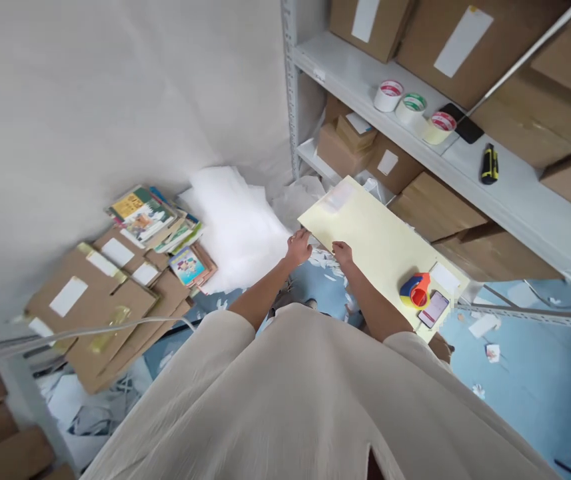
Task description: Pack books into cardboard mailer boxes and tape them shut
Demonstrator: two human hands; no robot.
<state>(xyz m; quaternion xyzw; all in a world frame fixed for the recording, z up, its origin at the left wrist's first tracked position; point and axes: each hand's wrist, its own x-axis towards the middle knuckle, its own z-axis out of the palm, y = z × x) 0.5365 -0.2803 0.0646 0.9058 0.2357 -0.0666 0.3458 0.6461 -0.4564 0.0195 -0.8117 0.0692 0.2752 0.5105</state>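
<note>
My left hand (298,247) is at the near left edge of a pale yellow tabletop (370,233), beside a stack of white sheets (240,230). Its fingers are curled closed; what they hold, if anything, is too small to tell. Over the same table edge, my right hand (342,253) is closed in a pinch, its contents hidden. At the tabletop's far end lies a faint pinkish, see-through sheet (338,198). A red, blue and yellow tape dispenser (416,291), a lit phone (434,309) and a white paper (445,277) lie at its right end.
Books (142,213) and flattened cardboard (105,300) are piled on the left. A grey shelf (355,87) on the right bears boxes, tape rolls (388,95), a dark phone (462,124) and a yellow-black cutter (490,165). Paper scraps litter the blue floor (530,380). A cable (130,327) crosses the lower left.
</note>
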